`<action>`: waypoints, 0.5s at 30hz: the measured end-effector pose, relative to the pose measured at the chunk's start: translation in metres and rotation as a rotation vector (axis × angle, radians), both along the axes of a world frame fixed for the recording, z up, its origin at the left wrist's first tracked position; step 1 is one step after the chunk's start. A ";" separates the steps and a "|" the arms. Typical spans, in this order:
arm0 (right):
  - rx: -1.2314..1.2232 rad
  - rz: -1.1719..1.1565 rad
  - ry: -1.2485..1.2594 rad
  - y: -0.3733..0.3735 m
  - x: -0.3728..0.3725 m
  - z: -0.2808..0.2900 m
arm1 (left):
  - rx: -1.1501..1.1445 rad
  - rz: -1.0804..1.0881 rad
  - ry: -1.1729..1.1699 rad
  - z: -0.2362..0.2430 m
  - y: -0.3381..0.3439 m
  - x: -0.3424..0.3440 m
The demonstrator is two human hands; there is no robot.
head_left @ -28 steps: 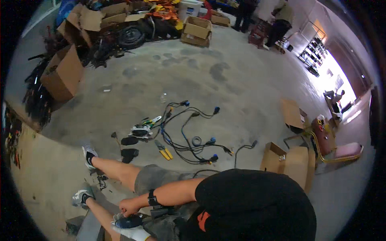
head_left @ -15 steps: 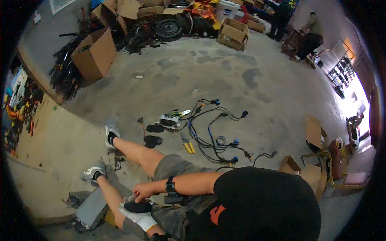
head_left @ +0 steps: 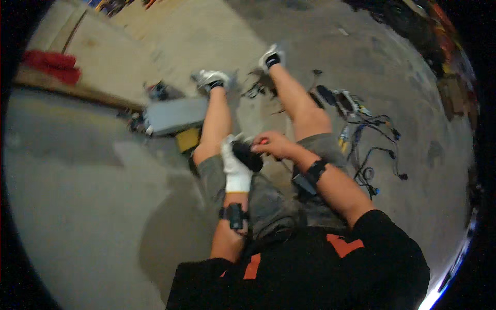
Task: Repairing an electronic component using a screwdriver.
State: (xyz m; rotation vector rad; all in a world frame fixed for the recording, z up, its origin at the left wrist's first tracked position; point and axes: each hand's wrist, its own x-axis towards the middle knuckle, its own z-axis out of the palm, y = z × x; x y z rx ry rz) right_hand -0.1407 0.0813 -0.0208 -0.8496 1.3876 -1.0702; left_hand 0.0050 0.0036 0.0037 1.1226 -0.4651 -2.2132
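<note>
My left hand, in a white glove, is closed around a dark, rounded piece above my lap. Its exact kind cannot be made out. Bare and closed, my right hand meets the piece from the right. Between its thumb and fingers shows a small red thing, perhaps a handle end; the rest of it is hidden by the fingers and blur.
Beside my left leg lie a grey metal box and a yellow block. Right of my right knee are black cables, yellow-handled pliers and a dark oval pad. A red cloth lies far left.
The view has swung left and down, bringing the grey box and red cloth into fuller sight. A small red thing now shows in my right hand; my left still holds the dark piece.
</note>
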 end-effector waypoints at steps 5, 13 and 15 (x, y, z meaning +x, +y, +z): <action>-0.004 0.003 -0.040 -0.005 0.008 -0.001 | -0.096 0.022 0.118 0.003 0.003 0.014; -0.052 -0.048 -0.038 -0.001 0.004 0.004 | -0.044 0.061 0.221 0.004 0.006 0.007; -0.044 -0.055 -0.021 -0.001 0.003 0.002 | -0.010 0.072 0.197 0.006 0.007 0.006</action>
